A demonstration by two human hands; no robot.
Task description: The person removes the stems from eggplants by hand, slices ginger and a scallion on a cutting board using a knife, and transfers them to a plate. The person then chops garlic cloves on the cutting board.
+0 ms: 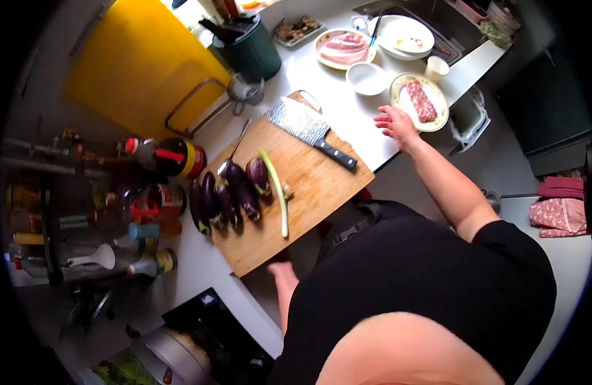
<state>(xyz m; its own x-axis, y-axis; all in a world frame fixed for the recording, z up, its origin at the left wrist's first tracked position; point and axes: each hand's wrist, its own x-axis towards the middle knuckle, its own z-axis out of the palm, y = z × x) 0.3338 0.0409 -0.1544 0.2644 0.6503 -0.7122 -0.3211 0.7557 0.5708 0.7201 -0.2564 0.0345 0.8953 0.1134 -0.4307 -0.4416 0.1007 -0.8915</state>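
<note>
My right hand (pixel 397 126) reaches out, fingers apart and nothing in them, beside a patterned plate (pixel 443 119) with a slab of minced meat (pixel 420 101). Where it overlaps the plate's left edge, I cannot tell whether it touches. Down by the near edge of the wooden cutting board (pixel 315 199) is my left hand (pixel 282 266), its fingers mostly hidden. A cleaver (pixel 302 123) with a black handle lies across the board's far part. Several purple eggplants (pixel 226 204) are lined up at the left, with a spring onion (pixel 277 192) alongside and a metal spoon (pixel 237 147) near them.
Behind the board stand a plate of sliced meat (pixel 344 49), a white bowl (pixel 366 79), larger stacked bowls (pixel 405 38) and a cup (pixel 436 68). A dark green knife bin (pixel 251 54) and sauce bottles (pixel 167 157) line the left. A pot (pixel 171 353) sits lower left.
</note>
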